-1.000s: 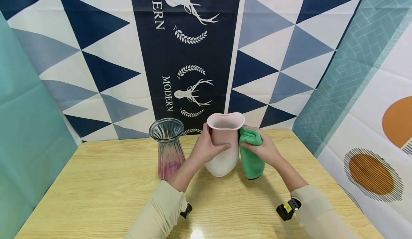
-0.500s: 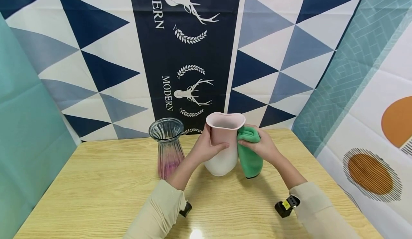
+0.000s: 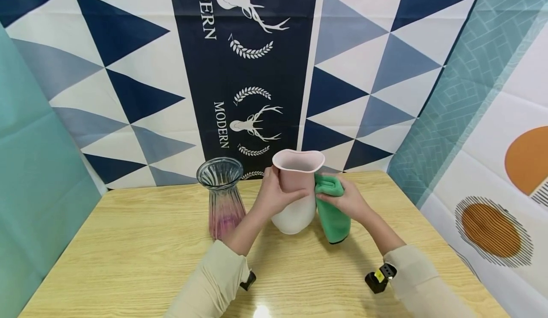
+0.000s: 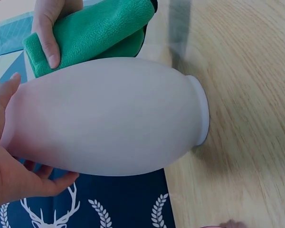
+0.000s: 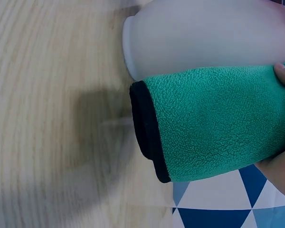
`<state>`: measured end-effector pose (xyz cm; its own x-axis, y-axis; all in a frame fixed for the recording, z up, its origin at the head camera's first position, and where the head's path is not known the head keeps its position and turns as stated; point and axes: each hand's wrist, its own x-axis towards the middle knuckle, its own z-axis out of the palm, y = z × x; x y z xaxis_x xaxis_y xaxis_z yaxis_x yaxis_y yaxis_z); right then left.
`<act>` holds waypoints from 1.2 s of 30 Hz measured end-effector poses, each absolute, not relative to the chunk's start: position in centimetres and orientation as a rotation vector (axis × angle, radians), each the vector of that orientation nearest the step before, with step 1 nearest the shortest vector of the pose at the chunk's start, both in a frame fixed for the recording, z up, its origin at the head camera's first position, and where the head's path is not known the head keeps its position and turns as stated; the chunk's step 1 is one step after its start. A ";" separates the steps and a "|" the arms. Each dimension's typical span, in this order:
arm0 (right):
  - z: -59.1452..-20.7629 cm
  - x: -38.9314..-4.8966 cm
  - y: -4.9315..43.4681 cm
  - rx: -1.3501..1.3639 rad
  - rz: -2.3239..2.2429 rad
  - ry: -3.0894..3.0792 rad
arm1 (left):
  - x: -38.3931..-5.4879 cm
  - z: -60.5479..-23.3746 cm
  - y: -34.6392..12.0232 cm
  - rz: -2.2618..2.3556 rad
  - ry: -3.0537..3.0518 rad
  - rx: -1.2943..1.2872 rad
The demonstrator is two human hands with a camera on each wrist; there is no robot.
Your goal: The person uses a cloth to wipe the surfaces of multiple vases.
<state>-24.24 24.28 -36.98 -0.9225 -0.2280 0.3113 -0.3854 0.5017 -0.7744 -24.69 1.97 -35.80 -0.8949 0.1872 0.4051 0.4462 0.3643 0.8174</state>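
Observation:
A vase [image 3: 295, 203], pink at its wavy mouth and white lower down, stands about upright in the middle of the head view. My left hand [image 3: 274, 193] grips its neck from the left, the thumb across the front. In the left wrist view the vase's white body [image 4: 109, 118] fills the middle. My right hand [image 3: 348, 201] holds a folded green cloth [image 3: 334, 218] with dark edging against the vase's right side. Its thumb lies over the cloth, and the other fingers are mostly hidden. In the right wrist view the fleecy cloth [image 5: 218, 123] overlaps the vase's side.
A ribbed glass vase [image 3: 222, 194], grey-blue above and pink below, stands left of the left hand, partly behind the forearm. The wooden table [image 3: 141, 251] meets a patterned wall cloth [image 3: 257, 70] at the back. Teal and white cloths hang at the sides.
The green cloth and right hand shift slightly up and left, then a little down along the vase's side. The left hand keeps its grip on the neck; the vase hardly moves.

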 end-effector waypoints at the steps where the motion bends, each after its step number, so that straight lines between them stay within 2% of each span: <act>1: -37.1 -24.3 24.3 0.530 1.392 -2.577 | -24.7 -35.8 2.0 -1.539 -2.381 -0.558; 12: -38.4 -24.4 24.6 0.557 1.393 -2.596 | -24.6 -35.8 2.1 -1.564 -2.378 -0.515; 36: -41.3 -24.1 24.8 0.472 1.419 -2.673 | -25.0 -35.4 1.4 -1.624 -2.378 -0.588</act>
<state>-24.07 24.76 -41.25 -0.9494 -0.2323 0.2113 -0.3052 0.5238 -0.7953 -25.00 1.45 -35.41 -0.9002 0.2094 0.3819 0.4319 0.3162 0.8447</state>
